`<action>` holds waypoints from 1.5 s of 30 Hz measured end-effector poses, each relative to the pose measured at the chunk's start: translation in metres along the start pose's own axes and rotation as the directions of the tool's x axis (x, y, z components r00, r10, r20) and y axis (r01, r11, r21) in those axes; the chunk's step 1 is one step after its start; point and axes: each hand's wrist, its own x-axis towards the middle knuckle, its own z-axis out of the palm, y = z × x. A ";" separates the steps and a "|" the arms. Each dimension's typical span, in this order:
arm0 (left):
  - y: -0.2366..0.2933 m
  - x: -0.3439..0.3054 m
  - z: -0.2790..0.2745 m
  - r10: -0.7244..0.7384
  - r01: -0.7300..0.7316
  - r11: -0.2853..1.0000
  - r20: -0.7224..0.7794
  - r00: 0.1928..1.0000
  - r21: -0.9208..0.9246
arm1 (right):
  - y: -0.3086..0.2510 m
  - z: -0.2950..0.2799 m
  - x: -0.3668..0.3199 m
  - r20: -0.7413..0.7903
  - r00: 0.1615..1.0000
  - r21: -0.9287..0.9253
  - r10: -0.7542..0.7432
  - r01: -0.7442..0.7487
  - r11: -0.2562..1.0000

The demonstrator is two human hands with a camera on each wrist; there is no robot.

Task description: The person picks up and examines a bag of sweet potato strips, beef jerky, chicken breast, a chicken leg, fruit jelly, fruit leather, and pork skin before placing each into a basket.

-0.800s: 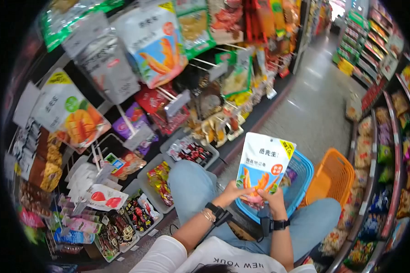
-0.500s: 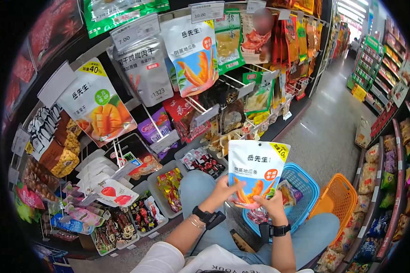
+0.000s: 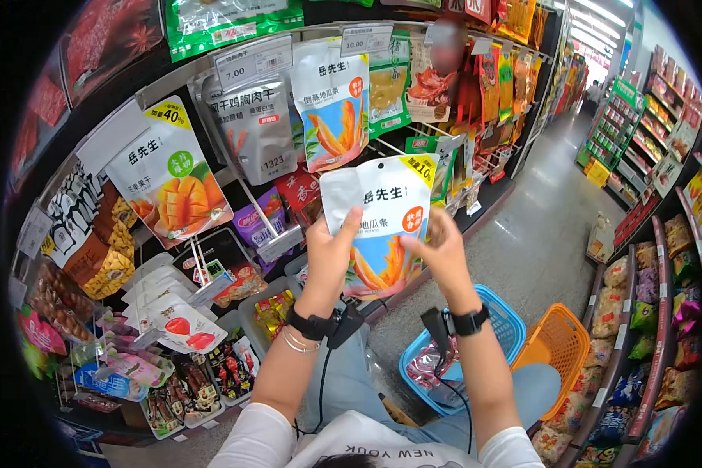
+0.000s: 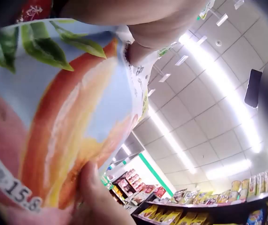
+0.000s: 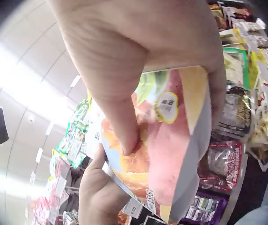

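Moved: snack pouch (image 3: 390, 207) is up and left in the head view, off the blue basket (image 3: 516, 329) and over the hanging packs.
Pouch: in the air between your hands, in front of the snack rack.
Points: hole end up, away from you; printed front faces your head camera.
Long axis: near upright in the head view, bottom end toward you.
Left hand (image 3: 329, 253): grips the left edge, thumb on the front.
Right hand (image 3: 444, 257): grips the right edge, thumb on the front; fingers blurred.
Surface: nothing under the pouch; grey shiny floor (image 3: 542, 222) lower down, blue basket beside orange basket (image 3: 573, 331).
Room: store aisle, stocked shelves (image 3: 682, 304) on the right, strip lights overhead.
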 end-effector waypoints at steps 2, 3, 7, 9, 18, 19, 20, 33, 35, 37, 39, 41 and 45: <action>0.012 0.007 0.005 -0.010 0.011 1.000 -0.020 1.000 0.022 | -0.025 0.011 0.033 -0.072 0.997 -0.034 -0.029 0.027 0.999; 0.014 0.012 0.007 0.007 -0.007 1.000 -0.019 1.000 0.026 | -0.034 0.016 0.050 -0.085 0.993 -0.058 -0.076 0.072 0.996; 0.022 0.034 0.013 0.073 -0.072 0.997 -0.042 0.996 0.024 | -0.063 0.040 0.101 -0.111 0.993 -0.076 -0.028 0.019 0.997; 0.026 0.047 0.013 0.108 -0.106 0.994 -0.075 0.991 0.030 | -0.070 0.050 0.122 -0.137 0.990 -0.093 0.027 -0.040 0.995; 0.044 0.110 0.018 0.201 -0.191 0.978 -0.148 0.968 0.079 | -0.077 0.080 0.186 -0.147 0.989 -0.035 -0.007 0.002 0.999; 0.045 0.116 0.019 0.228 -0.219 0.973 -0.171 0.958 0.071 | -0.075 0.080 0.194 -0.143 0.990 -0.029 -0.017 0.013 1.000; 0.039 0.126 0.017 0.244 -0.229 0.968 -0.170 0.955 0.106 | -0.073 0.080 0.201 -0.139 0.990 -0.023 -0.027 0.024 0.999; 0.035 0.158 0.031 0.414 -0.393 0.909 -0.188 0.891 0.140 | -0.066 0.069 0.232 -0.217 0.964 0.020 -0.151 0.159 0.987; 0.034 0.161 0.031 0.390 -0.375 0.920 -0.192 0.901 0.110 | -0.064 0.069 0.236 -0.218 0.960 -0.009 -0.175 0.177 0.984; 0.035 0.163 0.030 0.370 -0.352 0.928 -0.200 0.907 0.120 | -0.062 0.069 0.239 -0.225 0.957 -0.022 -0.182 0.182 0.983; 0.038 0.164 0.031 0.361 -0.345 0.932 -0.203 0.910 0.111 | -0.061 0.071 0.242 -0.232 0.956 -0.015 -0.180 0.181 0.983; 0.040 0.164 0.031 0.361 -0.352 0.932 -0.202 0.910 0.080 | -0.062 0.072 0.243 -0.228 0.955 -0.038 -0.189 0.185 0.982; 0.038 0.163 0.028 0.369 -0.356 0.930 -0.223 0.902 0.096 | -0.058 0.078 0.243 -0.242 0.958 -0.049 -0.152 0.144 0.988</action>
